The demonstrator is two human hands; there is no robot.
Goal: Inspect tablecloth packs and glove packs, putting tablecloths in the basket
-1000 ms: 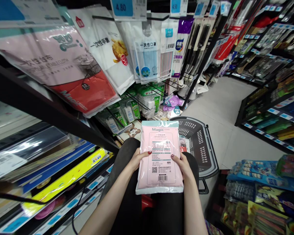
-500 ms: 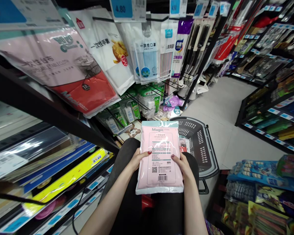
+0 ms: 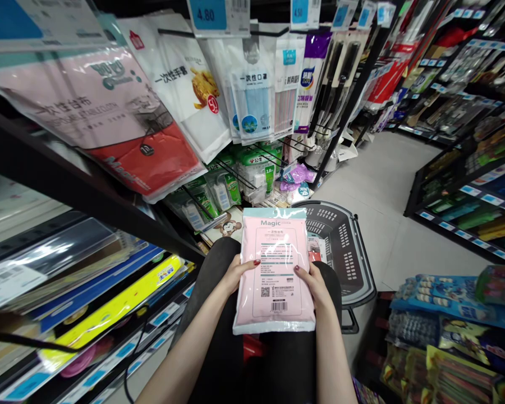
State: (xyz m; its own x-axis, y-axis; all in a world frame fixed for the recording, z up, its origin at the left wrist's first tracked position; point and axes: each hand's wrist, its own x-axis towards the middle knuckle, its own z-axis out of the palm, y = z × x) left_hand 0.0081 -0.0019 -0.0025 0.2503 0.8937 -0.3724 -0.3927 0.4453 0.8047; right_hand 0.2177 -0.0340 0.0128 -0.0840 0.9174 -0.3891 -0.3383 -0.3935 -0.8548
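A pink packet of disposable tablecloths [image 3: 273, 269] rests above my lap, its printed back with a barcode facing up. My left hand [image 3: 234, 275] grips its left edge, thumb on top and the other fingers hidden beneath. On the opposite edge my right hand [image 3: 315, 285] holds it the same way. Behind the packet and to the right stands a dark grey shopping basket [image 3: 340, 247] on the floor. A small packet with a red part [image 3: 315, 249] shows in it, partly hidden by the pink one.
On the rack at left hang a pink and red tablecloth packet [image 3: 122, 123], a glove packet [image 3: 189, 78] and a face mask packet [image 3: 252, 90]. Green-labelled packs [image 3: 256, 168] hang lower. Bagged goods [image 3: 441, 331] fill the right side. Grey floor [image 3: 398, 179] runs between the shelves.
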